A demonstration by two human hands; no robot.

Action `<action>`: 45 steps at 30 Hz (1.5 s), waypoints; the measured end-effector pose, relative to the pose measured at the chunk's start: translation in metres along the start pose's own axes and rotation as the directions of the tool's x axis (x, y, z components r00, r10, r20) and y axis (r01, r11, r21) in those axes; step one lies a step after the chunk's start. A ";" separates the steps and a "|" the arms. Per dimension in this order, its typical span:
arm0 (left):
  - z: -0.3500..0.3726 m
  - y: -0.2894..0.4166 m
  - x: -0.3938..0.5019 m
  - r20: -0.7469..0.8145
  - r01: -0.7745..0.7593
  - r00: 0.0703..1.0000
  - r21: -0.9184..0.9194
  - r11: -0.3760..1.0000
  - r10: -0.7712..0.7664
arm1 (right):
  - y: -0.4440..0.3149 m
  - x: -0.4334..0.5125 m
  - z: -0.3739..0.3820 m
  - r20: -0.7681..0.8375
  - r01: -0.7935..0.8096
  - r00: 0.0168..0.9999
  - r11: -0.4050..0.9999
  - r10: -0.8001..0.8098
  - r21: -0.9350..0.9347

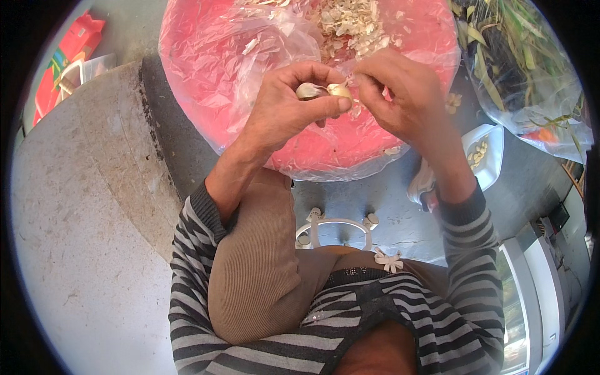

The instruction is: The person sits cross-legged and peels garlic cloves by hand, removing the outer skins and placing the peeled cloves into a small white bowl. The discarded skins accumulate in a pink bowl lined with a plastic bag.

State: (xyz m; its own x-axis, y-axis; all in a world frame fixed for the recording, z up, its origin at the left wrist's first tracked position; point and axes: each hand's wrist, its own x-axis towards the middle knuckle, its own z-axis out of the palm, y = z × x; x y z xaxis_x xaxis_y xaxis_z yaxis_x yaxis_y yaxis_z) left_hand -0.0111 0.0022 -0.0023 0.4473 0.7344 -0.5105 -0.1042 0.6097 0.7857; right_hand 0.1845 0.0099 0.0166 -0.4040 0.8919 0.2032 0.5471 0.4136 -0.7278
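Note:
My left hand [286, 101] pinches two garlic cloves between thumb and fingers, over a pink basin [262, 150] lined with clear plastic. One garlic clove [309, 91] still has its whitish, purple-tinged skin; the other garlic clove [339, 91], nearer the fingertips, looks pale yellow. Just right of it is my right hand [405, 96], thumb and forefinger pinched together at what looks like a thin shred of garlic skin [350, 81]. Loose garlic skins [351, 30] lie heaped in the far part of the basin.
On the floor at right, a white tray [492, 157] holds several peeled cloves, partly behind my right forearm. Beyond it stands a clear plastic bag [520, 70] of green and dry leaves. A worn round tabletop [93, 154] fills the left. A white-framed stool base [335, 221] shows below.

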 end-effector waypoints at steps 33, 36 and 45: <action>0.013 -0.009 -0.003 -0.136 -0.280 0.935 0.284 0.917 0.328 | -0.029 -0.007 0.030 -0.131 -0.074 0.987 0.983 0.097 0.169; 0.016 -0.010 -0.003 -0.181 -0.251 0.943 0.167 0.954 0.279 | -0.033 -0.007 0.034 -0.176 -0.078 0.979 0.984 0.106 0.159; 0.012 -0.011 0.003 -0.133 -0.210 0.966 0.079 0.974 0.220 | -0.029 -0.016 0.045 -0.163 -0.321 0.887 0.831 0.433 0.455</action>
State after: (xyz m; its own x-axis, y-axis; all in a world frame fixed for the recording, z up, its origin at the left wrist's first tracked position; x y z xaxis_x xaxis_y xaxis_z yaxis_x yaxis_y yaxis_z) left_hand 0.0023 -0.0054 -0.0082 0.2912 0.8833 -0.3674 -0.1252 0.4160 0.9007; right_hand 0.1425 -0.0247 0.0051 -0.0019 0.9996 -0.0276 0.2509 -0.0263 -0.9677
